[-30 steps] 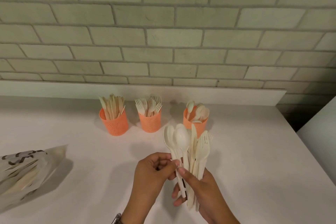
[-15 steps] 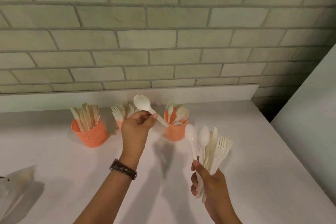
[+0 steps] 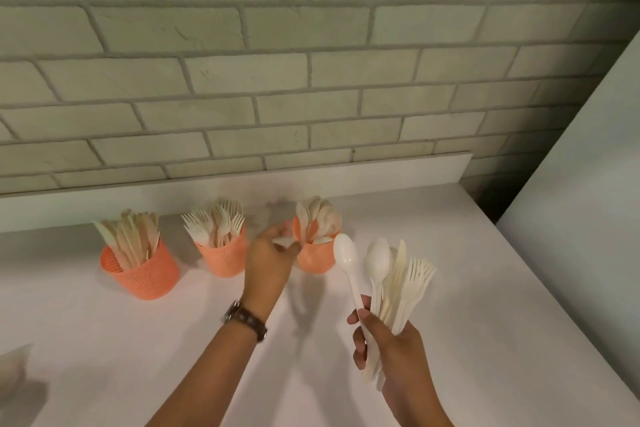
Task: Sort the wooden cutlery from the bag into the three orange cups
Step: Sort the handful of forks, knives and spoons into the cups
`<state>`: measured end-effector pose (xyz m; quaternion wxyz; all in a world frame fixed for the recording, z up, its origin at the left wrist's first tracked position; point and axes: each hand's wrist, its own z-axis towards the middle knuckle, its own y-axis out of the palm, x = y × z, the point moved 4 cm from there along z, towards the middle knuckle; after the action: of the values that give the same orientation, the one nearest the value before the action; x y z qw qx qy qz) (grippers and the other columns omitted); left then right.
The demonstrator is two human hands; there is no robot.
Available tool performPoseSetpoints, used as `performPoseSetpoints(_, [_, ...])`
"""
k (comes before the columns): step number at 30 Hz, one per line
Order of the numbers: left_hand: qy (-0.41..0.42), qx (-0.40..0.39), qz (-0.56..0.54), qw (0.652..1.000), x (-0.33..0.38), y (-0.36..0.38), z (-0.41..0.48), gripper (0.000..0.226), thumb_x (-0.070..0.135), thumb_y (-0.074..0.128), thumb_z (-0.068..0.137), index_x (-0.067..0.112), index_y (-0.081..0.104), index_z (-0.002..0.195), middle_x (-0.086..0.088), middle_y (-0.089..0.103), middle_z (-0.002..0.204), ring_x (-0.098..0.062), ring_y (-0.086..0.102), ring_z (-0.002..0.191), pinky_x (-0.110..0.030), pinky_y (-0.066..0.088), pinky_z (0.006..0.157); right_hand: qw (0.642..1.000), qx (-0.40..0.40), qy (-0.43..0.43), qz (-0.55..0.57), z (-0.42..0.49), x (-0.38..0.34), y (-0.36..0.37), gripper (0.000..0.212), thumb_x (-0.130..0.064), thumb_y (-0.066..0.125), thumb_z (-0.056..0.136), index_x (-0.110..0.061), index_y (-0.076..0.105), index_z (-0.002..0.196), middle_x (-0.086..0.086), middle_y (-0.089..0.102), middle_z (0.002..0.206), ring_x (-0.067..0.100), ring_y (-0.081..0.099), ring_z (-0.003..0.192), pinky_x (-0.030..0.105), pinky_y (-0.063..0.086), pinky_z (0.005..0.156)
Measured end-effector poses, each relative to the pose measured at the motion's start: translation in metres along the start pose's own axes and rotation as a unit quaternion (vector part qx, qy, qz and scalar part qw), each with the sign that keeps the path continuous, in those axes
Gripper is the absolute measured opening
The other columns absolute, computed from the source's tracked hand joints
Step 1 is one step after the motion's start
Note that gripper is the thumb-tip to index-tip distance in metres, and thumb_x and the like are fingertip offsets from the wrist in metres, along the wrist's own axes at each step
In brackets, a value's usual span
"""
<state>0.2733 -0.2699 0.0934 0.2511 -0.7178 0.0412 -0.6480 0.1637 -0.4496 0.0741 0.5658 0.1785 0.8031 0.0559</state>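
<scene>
In our right hand [image 3: 398,350], near and to the right, stands the unsorted bundle [image 3: 379,258]: spoons, a knife and forks, heads up and fanned, we judge so that each kind can be told apart and drawn out singly; the fingers are wrapped round the handles low down, which leaves the heads free. Beyond it the three cups stand in a row along the far side, one kind in each: the knife cup [image 3: 140,270] on the left, the fork cup [image 3: 223,256] in the middle, the spoon cup [image 3: 313,260] on the right; all hold their pieces handles down, so the sort reads at a glance. Our left hand [image 3: 272,256], a watch [image 3: 247,321] on its wrist, is at the spoon cup's left rim, fingers curled, something pale at their tips; the hand is blurred, and we cannot tell whether it grips a spoon or has let one go. The bag [image 3: 12,367] shows only as a pale corner at the near left edge; we judge much of the task done, with this bundle left to place. All rests on a white counter [image 3: 485,322] below a brick wall [image 3: 311,80].
</scene>
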Motion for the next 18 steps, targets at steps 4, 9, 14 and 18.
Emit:
performPoseSetpoints(4, [-0.09,-0.18,-0.095,0.975,0.0,0.001,-0.062,0.014,0.013,0.066,0.084,0.023,0.073,0.091,0.008,0.07,0.086,0.003,0.057,0.063,-0.004,0.043,0.057,0.998,-0.018,-0.03,-0.044,-0.001,-0.006,0.006,0.018,-0.004,0.055,0.09,-0.014,0.07,0.089,0.015,0.07,0.074,0.021,0.045,0.045,0.031,0.039,0.047])
performPoseSetpoints(9, [-0.061,-0.18,-0.146,0.971,0.013,0.005,-0.101,0.017,0.019,0.068,0.081,0.034,0.075,0.075,0.004,0.075,0.076,-0.005,0.069,0.071,-0.017,0.046,0.059,0.987,-0.031,-0.046,-0.153,-0.006,-0.003,0.017,0.01,-0.017,0.057,0.091,-0.017,0.067,0.093,0.006,0.062,0.051,0.022,0.05,0.04,0.03,0.041,0.045])
performPoseSetpoints(14, [-0.028,-0.127,-0.123,0.984,0.01,0.006,-0.105,0.02,0.024,0.072,0.077,0.042,0.074,0.07,0.004,0.074,0.076,-0.022,0.061,0.062,-0.028,0.051,0.063,0.977,-0.053,-0.047,-0.202,-0.009,-0.001,0.027,0.011,-0.018,0.055,0.092,-0.016,0.066,0.093,0.005,0.059,0.05,0.017,0.052,0.037,0.021,0.041,0.037])
performPoseSetpoints(18, [-0.033,-0.127,-0.15,0.98,0.014,0.003,-0.106,0.023,0.018,0.074,0.075,0.04,0.074,0.069,-0.001,0.071,0.069,-0.008,0.061,0.053,-0.027,0.057,0.065,0.974,-0.089,-0.036,-0.205,-0.008,0.0,0.03,0.015,-0.008,0.052,0.093,-0.018,0.063,0.098,0.009,0.065,0.065,0.017,0.054,0.04,0.025,0.045,0.037])
